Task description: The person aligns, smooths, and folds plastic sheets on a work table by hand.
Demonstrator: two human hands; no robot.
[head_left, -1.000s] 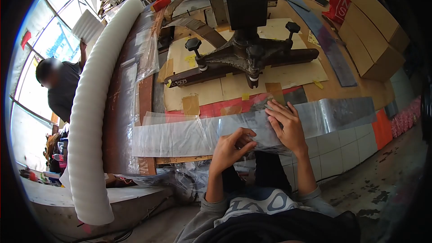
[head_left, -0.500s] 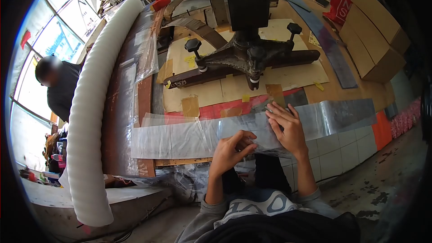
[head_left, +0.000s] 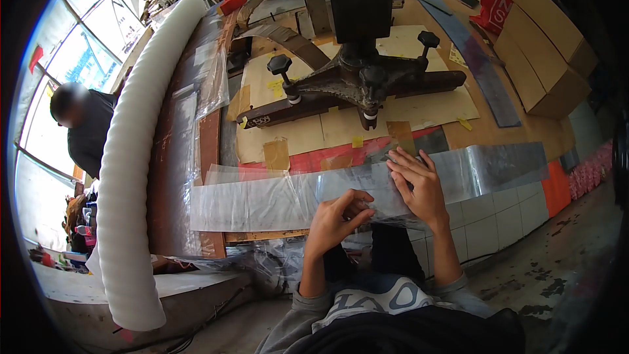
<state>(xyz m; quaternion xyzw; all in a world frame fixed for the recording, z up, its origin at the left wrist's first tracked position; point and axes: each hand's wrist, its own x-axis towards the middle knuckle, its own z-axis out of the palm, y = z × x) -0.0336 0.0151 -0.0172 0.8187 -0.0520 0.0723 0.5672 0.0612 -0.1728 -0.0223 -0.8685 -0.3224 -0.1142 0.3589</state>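
A long strip of clear plastic sheeting [head_left: 262, 203] lies across the near edge of the table, wrinkled on its left and glossy on its right. My left hand [head_left: 337, 219] is over its near edge, fingers curled in toward the thumb. Whatever those fingers may hold is hidden or too thin to make out. My right hand [head_left: 417, 187] rests on the same strip, fingers stretched out and lying nearly flat. Beyond the strip stands a dark metal press head [head_left: 363, 78] with black knobs, over a pale board [head_left: 314, 134].
At the left a long roll of white foam [head_left: 131, 177] leans along the table, with a person [head_left: 92, 121] in dark clothing behind it. Open cardboard boxes [head_left: 537, 59] and a red bag [head_left: 496, 3] stand at the far right. A phone [head_left: 468, 1] lies on the table.
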